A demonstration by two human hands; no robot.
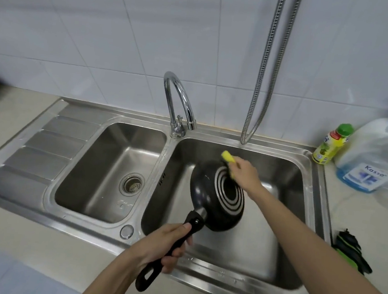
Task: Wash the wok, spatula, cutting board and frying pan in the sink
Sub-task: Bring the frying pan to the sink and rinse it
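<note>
So the person's got the frying pan [216,196] turned bottom-up and tilted over the right basin of the sink [245,246], with the ringed underside facing the camera. The left hand [167,246] is wrapped tight round the black handle [169,248], thumb lying along the top, and the hanging-hole end of the handle pokes out below the fist, toward the person. The pan itself sits up and away from that hand, held clear of the basin floor as far as one can tell.

The right hand [245,173] is at the far edge of the pan, fingers pinched round a yellow sponge [228,158] that's pressed against the pan's rim and base. It's a bit motion-blurred, so the exact finger layout is hard to make out.

Behind the right hand, the chrome tap [180,105] curves over the divider between the two basins, and a metal hose [263,82] hangs down the tiled wall just beyond. Off to the right of that hand, on the bench [358,222], there's a small yellow bottle with a green cap [330,145] and a big clear jug of blue liquid with a pump [374,157]. Nearer the right forearm, a green and black scrubby thing [351,249] lies on the bench. To the left of the left hand sits the smaller left basin with its drain [132,183].
</note>
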